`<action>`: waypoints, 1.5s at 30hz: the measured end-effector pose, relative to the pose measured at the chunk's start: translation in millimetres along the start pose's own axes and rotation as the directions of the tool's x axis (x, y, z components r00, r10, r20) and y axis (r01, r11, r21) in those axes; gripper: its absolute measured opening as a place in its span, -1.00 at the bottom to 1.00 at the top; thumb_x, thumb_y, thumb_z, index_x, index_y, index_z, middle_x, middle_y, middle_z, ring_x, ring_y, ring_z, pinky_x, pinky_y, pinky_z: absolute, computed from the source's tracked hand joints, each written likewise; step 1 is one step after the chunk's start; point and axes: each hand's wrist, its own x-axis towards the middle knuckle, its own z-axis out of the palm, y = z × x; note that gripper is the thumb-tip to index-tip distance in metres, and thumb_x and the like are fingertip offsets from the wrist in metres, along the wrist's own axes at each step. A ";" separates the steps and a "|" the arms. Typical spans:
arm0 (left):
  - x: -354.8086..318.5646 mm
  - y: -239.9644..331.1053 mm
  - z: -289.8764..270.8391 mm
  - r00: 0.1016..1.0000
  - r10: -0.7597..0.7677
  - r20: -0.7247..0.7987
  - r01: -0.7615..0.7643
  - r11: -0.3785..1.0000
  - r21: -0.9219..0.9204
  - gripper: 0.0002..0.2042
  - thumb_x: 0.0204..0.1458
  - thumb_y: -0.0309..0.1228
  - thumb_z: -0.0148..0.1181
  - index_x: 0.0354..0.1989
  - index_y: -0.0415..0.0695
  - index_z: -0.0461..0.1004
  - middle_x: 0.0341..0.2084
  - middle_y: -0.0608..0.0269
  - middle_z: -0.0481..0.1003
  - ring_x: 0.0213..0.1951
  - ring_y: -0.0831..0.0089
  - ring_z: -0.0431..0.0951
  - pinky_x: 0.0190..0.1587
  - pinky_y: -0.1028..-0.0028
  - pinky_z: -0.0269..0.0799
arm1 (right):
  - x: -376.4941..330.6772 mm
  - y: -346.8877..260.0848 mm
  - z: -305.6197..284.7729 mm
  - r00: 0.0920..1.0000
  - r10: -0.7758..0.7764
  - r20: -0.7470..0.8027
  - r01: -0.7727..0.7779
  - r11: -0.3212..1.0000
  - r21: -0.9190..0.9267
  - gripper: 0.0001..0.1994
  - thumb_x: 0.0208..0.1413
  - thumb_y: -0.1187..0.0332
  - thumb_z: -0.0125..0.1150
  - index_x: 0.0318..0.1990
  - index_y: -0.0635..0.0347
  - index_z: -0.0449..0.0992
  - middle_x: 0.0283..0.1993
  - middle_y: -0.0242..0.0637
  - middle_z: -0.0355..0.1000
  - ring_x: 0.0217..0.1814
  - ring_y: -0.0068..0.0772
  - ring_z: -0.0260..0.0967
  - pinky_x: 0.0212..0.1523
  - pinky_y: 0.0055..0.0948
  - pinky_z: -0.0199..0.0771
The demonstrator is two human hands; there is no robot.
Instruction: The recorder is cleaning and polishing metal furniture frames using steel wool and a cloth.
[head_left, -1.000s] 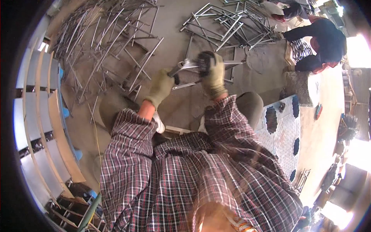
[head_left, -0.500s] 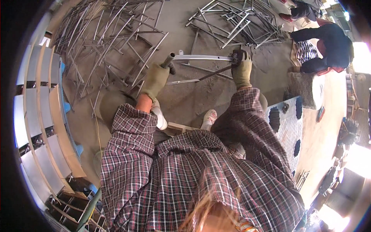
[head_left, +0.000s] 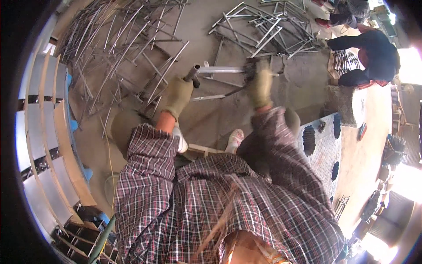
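Metal tube frame [head_left: 224,69] held up over concrete flr [head_left: 211,115], btwn gloved hands. L hand [head_left: 179,94] closed round its tube end; R hand [head_left: 262,86], blurred, grips dark pad [head_left: 250,69] vs. bar's R part. Beyond: L pile of tubes [head_left: 132,37], R pile of tubes [head_left: 269,31]; co-worker [head_left: 381,55] far R.

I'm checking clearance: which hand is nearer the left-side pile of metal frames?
Left. The left hand is near the right edge of the pile; the right hand is farther right.
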 end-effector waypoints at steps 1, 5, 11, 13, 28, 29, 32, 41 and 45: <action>-0.9 7.2 6.4 1.000 0.007 -0.002 -0.007 1.000 -0.011 -0.85 -0.05 -0.42 0.09 -0.47 -0.21 0.57 -0.52 -0.13 0.51 -0.36 -0.03 0.57 -0.36 0.20 0.41 | -2.3 -38.0 16.6 0.991 0.108 -0.074 -0.101 0.990 0.099 -0.66 -0.11 0.50 0.11 -0.09 0.19 0.47 -0.07 -0.03 0.42 -0.07 0.02 0.35 -0.04 -0.14 0.37; -28.2 22.7 4.7 0.900 0.433 -0.057 -0.436 0.881 -0.184 -0.84 -0.02 -0.44 0.07 -0.46 -0.22 0.57 -0.54 -0.16 0.50 -0.37 -0.03 0.58 -0.38 0.22 0.39 | -18.0 -72.8 26.1 0.995 0.101 0.027 -0.104 0.979 0.174 -0.65 0.06 0.36 0.12 0.01 0.24 0.42 0.09 0.02 0.32 0.20 0.07 0.21 0.28 -0.11 0.14; -2.1 -14.7 1.9 0.994 0.091 -0.062 -0.095 0.994 -0.051 -0.87 -0.07 -0.46 0.08 -0.46 -0.10 0.59 -0.60 -0.08 0.49 -0.45 0.01 0.57 -0.38 0.18 0.40 | 8.3 19.4 -12.4 0.973 0.204 0.110 -0.222 0.957 0.186 -0.76 -0.06 0.50 0.07 -0.18 0.22 0.50 -0.15 -0.15 0.44 -0.06 -0.03 0.37 -0.08 -0.12 0.39; -20.4 34.8 -11.2 0.979 0.205 -0.014 -0.205 0.977 -0.052 -0.86 -0.06 -0.47 0.07 -0.45 -0.12 0.59 -0.59 -0.06 0.50 -0.43 0.03 0.58 -0.38 0.21 0.41 | -5.6 -14.6 14.5 0.999 -0.046 -0.029 0.040 0.979 -0.199 -0.69 -0.01 0.57 -0.03 -0.07 0.26 0.46 0.01 -0.06 0.40 0.04 -0.01 0.34 0.06 -0.12 0.32; -23.4 7.4 0.5 0.763 0.629 -0.151 -0.646 0.751 -0.136 -0.85 -0.11 -0.59 0.03 -0.49 -0.18 0.58 -0.60 0.07 0.54 -0.49 0.22 0.59 -0.39 0.34 0.41 | 8.9 -125.7 -19.1 0.998 -0.047 -0.047 0.054 0.982 0.182 -0.50 -0.34 0.47 0.27 -0.08 0.26 0.43 -0.08 0.04 0.38 0.07 0.10 0.27 0.12 -0.10 0.25; -20.1 9.2 3.4 0.886 0.461 -0.056 -0.454 0.835 -0.312 -0.85 -0.09 -0.56 0.04 -0.52 -0.18 0.57 -0.60 0.06 0.54 -0.49 0.26 0.60 -0.39 0.34 0.41 | 0.2 -87.7 -5.5 1.000 0.005 -0.012 -0.004 0.994 0.107 -0.50 -0.34 0.47 0.27 -0.07 0.25 0.43 -0.06 0.01 0.38 0.06 0.09 0.28 0.11 -0.10 0.26; -10.2 -6.0 2.1 0.962 0.273 -0.022 -0.265 0.907 -0.327 -0.84 -0.06 -0.53 0.04 -0.55 -0.16 0.57 -0.62 0.06 0.54 -0.51 0.28 0.59 -0.40 0.34 0.40 | 11.4 12.1 -27.3 0.978 0.164 0.131 -0.182 0.972 0.146 -0.71 -0.11 0.50 0.14 -0.14 0.22 0.47 -0.17 -0.10 0.42 -0.11 -0.04 0.38 -0.10 -0.16 0.40; -23.3 38.1 0.3 0.866 0.492 -0.092 -0.499 0.837 -0.225 -0.82 0.00 -0.46 0.04 -0.57 -0.12 0.55 -0.61 0.16 0.54 -0.52 0.35 0.56 -0.43 0.39 0.36 | -9.6 -33.6 11.5 0.999 -0.013 -0.037 0.013 1.000 0.011 -0.72 -0.01 0.47 0.14 -0.11 0.33 0.46 -0.01 0.07 0.34 0.02 0.07 0.31 0.12 -0.14 0.33; -11.6 -14.4 5.7 0.959 0.282 -0.002 -0.267 0.908 -0.324 -0.83 0.01 -0.48 0.04 -0.54 -0.11 0.56 -0.61 0.17 0.54 -0.51 0.34 0.56 -0.43 0.41 0.37 | 16.8 16.5 -28.4 0.935 0.294 0.198 -0.324 0.936 0.139 -0.59 -0.26 0.58 0.15 -0.11 0.26 0.46 -0.07 -0.04 0.41 0.00 0.07 0.33 0.02 -0.11 0.34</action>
